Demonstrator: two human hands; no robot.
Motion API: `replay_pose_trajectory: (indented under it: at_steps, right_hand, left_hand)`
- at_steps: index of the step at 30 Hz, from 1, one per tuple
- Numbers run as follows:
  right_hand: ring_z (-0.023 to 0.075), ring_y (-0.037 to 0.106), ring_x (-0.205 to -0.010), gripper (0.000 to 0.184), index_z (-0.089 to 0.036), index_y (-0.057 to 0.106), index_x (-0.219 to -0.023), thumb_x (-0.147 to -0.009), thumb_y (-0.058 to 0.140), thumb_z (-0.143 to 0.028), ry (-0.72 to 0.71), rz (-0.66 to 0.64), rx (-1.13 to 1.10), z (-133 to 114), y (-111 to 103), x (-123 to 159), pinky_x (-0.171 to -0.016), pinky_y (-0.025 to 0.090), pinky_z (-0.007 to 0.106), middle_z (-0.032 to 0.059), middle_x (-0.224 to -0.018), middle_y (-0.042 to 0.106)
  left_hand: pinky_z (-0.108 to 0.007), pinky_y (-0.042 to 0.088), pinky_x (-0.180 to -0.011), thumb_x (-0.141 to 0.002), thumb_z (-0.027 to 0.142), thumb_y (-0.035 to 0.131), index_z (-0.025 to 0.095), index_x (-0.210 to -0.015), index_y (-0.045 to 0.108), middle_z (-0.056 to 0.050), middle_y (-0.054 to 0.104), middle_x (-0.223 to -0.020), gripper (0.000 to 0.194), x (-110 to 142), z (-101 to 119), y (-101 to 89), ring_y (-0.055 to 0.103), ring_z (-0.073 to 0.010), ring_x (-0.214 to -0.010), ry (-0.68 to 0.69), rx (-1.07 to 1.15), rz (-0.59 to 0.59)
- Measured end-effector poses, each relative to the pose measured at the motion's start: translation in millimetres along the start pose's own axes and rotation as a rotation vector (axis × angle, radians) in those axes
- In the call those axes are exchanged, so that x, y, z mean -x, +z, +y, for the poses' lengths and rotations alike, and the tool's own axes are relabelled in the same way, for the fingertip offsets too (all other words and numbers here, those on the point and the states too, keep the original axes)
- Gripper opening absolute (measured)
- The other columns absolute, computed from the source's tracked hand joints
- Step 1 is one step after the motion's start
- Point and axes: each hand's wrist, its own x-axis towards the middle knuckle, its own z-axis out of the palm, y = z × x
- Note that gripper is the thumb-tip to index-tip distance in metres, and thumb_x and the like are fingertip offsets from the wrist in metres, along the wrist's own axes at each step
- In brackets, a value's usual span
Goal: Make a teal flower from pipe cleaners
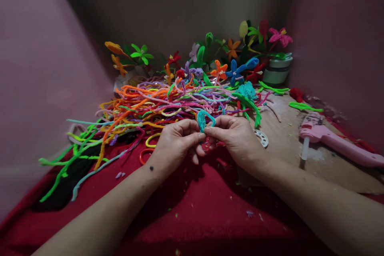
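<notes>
Between my two hands, a teal pipe cleaner (pixel 202 121) is bent into a filled petal shape with an open loop beside it. My left hand (pixel 180 138) pinches its lower end between thumb and forefinger. From the other side, my right hand (pixel 232 134) grips the same piece near the base of the loop. Both hands are raised over the front of a heap of coloured pipe cleaners (pixel 168 100). A teal flower (pixel 247 90) with green stems lies beyond my right hand.
On the right, a pink glue gun (pixel 333 138) rests on a cardboard sheet (pixel 282 160). Red-and-yellow scissor handles (pixel 147 155) and a white disc with holes (pixel 262 138) lie near my hands. Pipe-cleaner flowers (pixel 235 72) and a pot (pixel 277 70) stand behind. Scraps dot the red cloth (pixel 210 216).
</notes>
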Motion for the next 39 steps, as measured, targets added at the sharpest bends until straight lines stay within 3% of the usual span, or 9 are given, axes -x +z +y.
replay_pose_trajectory:
  at_steps: [8,13,19,25,31,39]
  right_hand:
    - [0.0111,0.055,-0.048,0.021,-0.015,0.06,-0.062,-0.073,0.062,-0.032,-0.009,-0.077,0.023,-5.3,-1.5,0.4,-0.049,0.044,0.024,0.0001,-0.052,0.059]
    - [0.0106,0.054,-0.047,0.02,-0.016,0.06,-0.064,-0.078,0.056,-0.03,-0.103,0.015,0.118,-6.2,-0.5,2.1,-0.048,0.043,0.024,-0.0007,-0.053,0.059]
    - [0.0084,0.048,-0.041,0.023,-0.016,0.055,-0.057,-0.078,0.055,-0.027,-0.069,-0.009,0.136,-2.9,0.4,1.9,-0.042,0.037,0.021,-0.0027,-0.046,0.053]
    - [0.0069,0.044,-0.038,0.022,-0.015,0.058,-0.058,-0.075,0.059,-0.03,0.031,-0.134,0.159,-1.2,-3.2,-0.5,-0.038,0.032,0.019,-0.0037,-0.043,0.05]
    - [0.0074,0.051,-0.051,0.021,-0.017,0.062,-0.079,-0.069,0.066,-0.035,-0.014,-0.027,-0.129,-1.9,-3.7,-4.6,-0.048,0.041,0.02,-0.0029,-0.063,0.058]
    - [0.0067,0.045,-0.043,0.019,-0.015,0.059,-0.061,-0.066,0.068,-0.031,0.0,0.117,-0.214,4.7,-3.3,-8.6,-0.043,0.034,0.021,-0.0042,-0.048,0.052]
  left_hand:
    - [-0.02,0.045,-0.038,-0.071,0.022,0.063,0.013,-0.077,0.057,0.001,0.06,-0.051,0.013,-0.4,0.5,-1.8,0.055,-0.0104,-0.038,0.015,-0.046,0.011]
    - [-0.021,0.045,-0.036,-0.072,0.025,0.063,0.013,-0.082,0.058,0.001,0.061,-0.05,0.016,-3.4,-1.5,-5.4,0.053,-0.0105,-0.035,0.042,-0.041,0.008]
    - [-0.02,0.046,-0.037,-0.07,0.023,0.065,0.013,-0.081,0.06,0.001,0.062,-0.054,0.016,-3.5,-4.2,-3.4,0.056,-0.0106,-0.039,0.024,0.019,0.0]
    - [-0.02,0.045,-0.035,-0.072,0.019,0.061,0.014,-0.074,0.055,0.0,0.061,-0.049,0.009,-3.1,-4.2,-2.8,0.054,-0.0111,-0.036,0.001,-0.008,-0.02]
    - [-0.019,0.043,-0.034,-0.071,0.018,0.063,0.015,-0.072,0.052,0.001,0.06,-0.046,0.011,-0.3,2.0,-1.0,0.053,-0.0105,-0.034,-0.045,-0.035,-0.023]
    - [-0.02,0.043,-0.034,-0.073,0.022,0.062,0.014,-0.069,0.052,-0.003,0.064,-0.05,0.014,-4.7,-4.4,-7.8,0.053,-0.011,-0.034,-0.072,-0.035,-0.155]
